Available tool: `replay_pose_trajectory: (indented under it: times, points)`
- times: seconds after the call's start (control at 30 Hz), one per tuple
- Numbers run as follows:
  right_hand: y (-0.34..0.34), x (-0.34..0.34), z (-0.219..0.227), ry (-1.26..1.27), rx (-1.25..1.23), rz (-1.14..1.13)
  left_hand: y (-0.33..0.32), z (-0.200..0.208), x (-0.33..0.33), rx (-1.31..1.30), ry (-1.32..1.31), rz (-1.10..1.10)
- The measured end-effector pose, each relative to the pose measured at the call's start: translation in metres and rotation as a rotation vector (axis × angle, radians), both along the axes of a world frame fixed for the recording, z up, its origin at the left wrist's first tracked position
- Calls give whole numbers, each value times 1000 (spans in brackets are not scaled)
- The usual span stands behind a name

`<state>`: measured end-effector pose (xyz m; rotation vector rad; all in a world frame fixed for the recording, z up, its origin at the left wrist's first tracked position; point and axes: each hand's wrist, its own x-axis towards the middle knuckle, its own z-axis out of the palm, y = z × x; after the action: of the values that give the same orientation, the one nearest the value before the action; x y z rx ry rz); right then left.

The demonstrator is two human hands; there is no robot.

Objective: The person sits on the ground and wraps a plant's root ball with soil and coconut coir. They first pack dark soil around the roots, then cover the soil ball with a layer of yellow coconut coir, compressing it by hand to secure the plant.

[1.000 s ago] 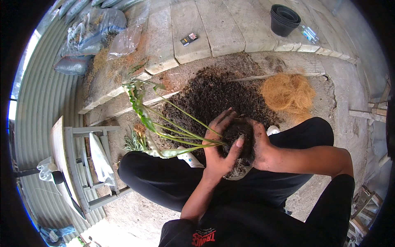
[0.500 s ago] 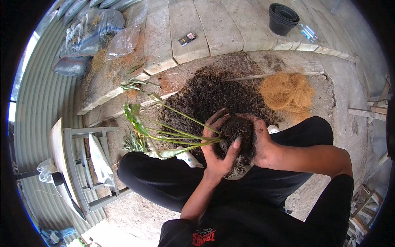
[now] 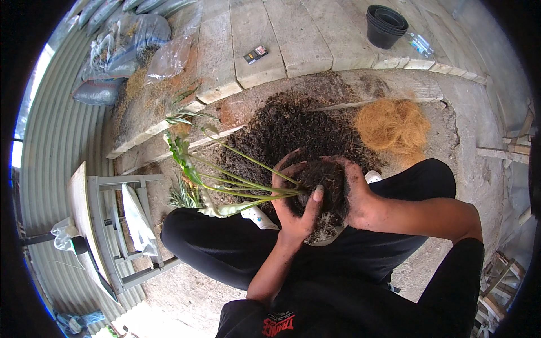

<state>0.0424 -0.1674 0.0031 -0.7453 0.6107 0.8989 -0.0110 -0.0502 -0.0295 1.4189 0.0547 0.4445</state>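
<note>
A potted-size plant lies tilted sideways over my lap, its long green stems and broad leaves reaching to the left. Its dark soil-covered root ball is between my two hands. My left hand wraps the stem side, thumb pressed on the soil and fingers round the far side. Against the opposite side curves my right hand, its soil-smeared fingers partly hidden behind the ball. Just beyond lies a heap of dark potting soil on the ground.
Orange-brown fibre is piled right of the soil. Stacked black pots and a small dark packet sit on the raised slabs. Filled plastic sacks lie at far left; a grey wooden stool-like frame stands at left.
My hands still clasp the root ball. My left thumb and fingers have shifted slightly, and the leaves have swung a little to the left.
</note>
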Motion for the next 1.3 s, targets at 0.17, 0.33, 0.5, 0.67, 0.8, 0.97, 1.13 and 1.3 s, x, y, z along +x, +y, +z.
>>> replay_pose_trajectory:
  times: [0.17,0.33,0.5,0.67,0.8,0.97,1.13,1.3]
  points:
    - [1,2,9,11,31,46,-2,-3,-1,41,1,19]
    - [0,2,5,23,34,83,-2,-7,0,10,7,6]
    - [0,-3,8,-34,-5,79,-4,-5,-1,18,13,21]
    - [-1,-3,0,-12,6,85,-1,-5,0,78,-2,18]
    - [0,-4,0,-45,5,98,-1,-7,-1,27,22,12]
    - [-1,-2,0,-19,17,122,-2,-7,0,41,12,18]
    - [1,-5,4,-3,2,113,0,-9,0,85,36,14]
    - [-2,-8,-3,-58,1,116,-4,-6,-1,-33,104,5]
